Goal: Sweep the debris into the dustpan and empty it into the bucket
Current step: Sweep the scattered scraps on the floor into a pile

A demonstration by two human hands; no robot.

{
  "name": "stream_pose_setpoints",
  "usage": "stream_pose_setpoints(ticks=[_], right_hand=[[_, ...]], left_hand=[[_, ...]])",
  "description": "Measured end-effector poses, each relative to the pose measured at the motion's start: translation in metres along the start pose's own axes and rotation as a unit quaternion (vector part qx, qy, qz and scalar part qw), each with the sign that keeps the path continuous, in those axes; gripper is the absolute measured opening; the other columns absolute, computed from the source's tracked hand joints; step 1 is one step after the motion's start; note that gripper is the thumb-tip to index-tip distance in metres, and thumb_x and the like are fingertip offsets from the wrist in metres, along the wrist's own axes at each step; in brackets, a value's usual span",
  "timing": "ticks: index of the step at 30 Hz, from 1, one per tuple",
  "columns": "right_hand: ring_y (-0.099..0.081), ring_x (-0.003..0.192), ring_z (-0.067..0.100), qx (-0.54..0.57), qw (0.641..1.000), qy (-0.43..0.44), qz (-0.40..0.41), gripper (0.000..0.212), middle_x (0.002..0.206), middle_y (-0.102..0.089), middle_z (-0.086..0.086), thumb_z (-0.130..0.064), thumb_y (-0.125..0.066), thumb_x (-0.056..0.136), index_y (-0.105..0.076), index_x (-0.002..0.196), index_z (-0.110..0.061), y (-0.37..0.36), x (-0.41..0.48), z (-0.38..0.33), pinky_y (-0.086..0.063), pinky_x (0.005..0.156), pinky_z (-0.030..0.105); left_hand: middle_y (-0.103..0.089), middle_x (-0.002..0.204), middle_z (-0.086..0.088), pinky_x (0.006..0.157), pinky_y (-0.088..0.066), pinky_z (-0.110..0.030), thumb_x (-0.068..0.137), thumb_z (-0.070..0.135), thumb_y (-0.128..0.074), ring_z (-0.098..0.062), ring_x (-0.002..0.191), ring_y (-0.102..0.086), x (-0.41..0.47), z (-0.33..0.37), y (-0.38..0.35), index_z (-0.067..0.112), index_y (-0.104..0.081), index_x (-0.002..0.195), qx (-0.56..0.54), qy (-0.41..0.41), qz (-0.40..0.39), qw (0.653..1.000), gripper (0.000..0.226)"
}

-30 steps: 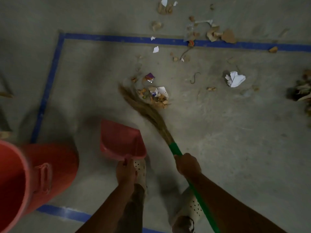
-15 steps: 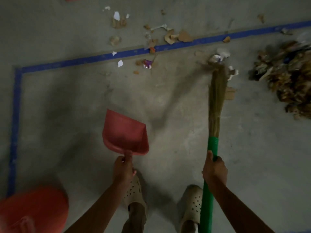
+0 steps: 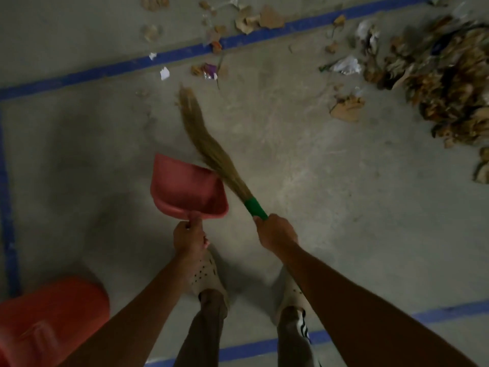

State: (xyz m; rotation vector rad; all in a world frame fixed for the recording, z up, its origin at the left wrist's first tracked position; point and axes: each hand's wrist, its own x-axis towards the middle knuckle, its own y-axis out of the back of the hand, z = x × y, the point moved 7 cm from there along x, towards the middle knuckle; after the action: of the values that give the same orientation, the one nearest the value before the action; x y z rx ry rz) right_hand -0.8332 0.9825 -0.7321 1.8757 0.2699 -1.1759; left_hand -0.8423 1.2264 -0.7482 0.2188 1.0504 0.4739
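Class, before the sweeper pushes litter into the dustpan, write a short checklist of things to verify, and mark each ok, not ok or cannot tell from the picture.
1. Left hand grips the dustpan handle: ok.
2. Right hand grips the broom at its green handle: ok.
3. Dustpan lip flat on the floor: cannot tell.
4. Dustpan has room for litter: ok, nothing visible in it.
5. Litter within the broom's reach: ok, the purple wrapper and white paper scrap lie just past the bristle tips.
6. Bucket near for emptying: ok, beside the person's left leg.
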Motion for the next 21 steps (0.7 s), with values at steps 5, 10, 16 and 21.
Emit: stream_pose_setpoints(ticks=[5,10,16,21], right_hand=[[-0.066,0.103,0.032,0.077,0.993,-0.093,0.018,0.055,0.114,-0.065,0.017,-0.045,-0.029,0.106,-0.058,0.124,-0.002,0.027,0.023,0.045,-0.055,0.090,0.041],[-0.059,0.064,0.021,0.407,0.882,-0.223,0.086,0.049,0.078,-0.059,0.010,-0.052,-0.039,0.102,-0.057,0.100,-0.006,0.072,0.014,0.094,-0.053,0.066,0.036],[-0.062,0.065,0.022,0.357,0.916,-0.094,0.155,0.040,0.080,-0.061,0.009,-0.053,-0.037,0.102,-0.051,0.090,-0.017,0.104,-0.039,0.049,-0.057,0.061,0.042],[-0.055,0.057,0.012,0.154,0.977,0.050,0.140,0.038,0.070,-0.055,-0.005,-0.051,-0.038,0.101,-0.053,0.097,-0.016,0.073,-0.054,-0.048,-0.046,0.051,0.023]], left_hand=[[-0.044,0.056,-0.007,0.045,-0.037,-0.026,0.099,0.042,-0.058,-0.013,0.039,-0.040,-0.005,0.000,0.000,0.007,-0.048,0.075,-0.010,0.009,-0.008,1.000,0.043],[-0.045,0.057,-0.010,0.038,-0.037,-0.022,0.099,0.044,-0.057,-0.016,0.041,-0.041,-0.008,0.005,-0.002,0.005,-0.049,0.074,0.000,0.010,-0.018,1.000,0.046],[-0.044,0.058,-0.010,0.035,-0.033,-0.021,0.099,0.043,-0.057,-0.012,0.036,-0.039,-0.011,0.022,0.003,0.006,-0.049,0.077,-0.004,0.018,-0.031,0.999,0.044],[-0.043,0.055,-0.011,0.036,-0.032,-0.021,0.100,0.038,-0.057,-0.019,0.042,-0.039,0.005,0.039,0.028,0.005,-0.046,0.072,-0.056,0.043,0.009,0.997,0.045]])
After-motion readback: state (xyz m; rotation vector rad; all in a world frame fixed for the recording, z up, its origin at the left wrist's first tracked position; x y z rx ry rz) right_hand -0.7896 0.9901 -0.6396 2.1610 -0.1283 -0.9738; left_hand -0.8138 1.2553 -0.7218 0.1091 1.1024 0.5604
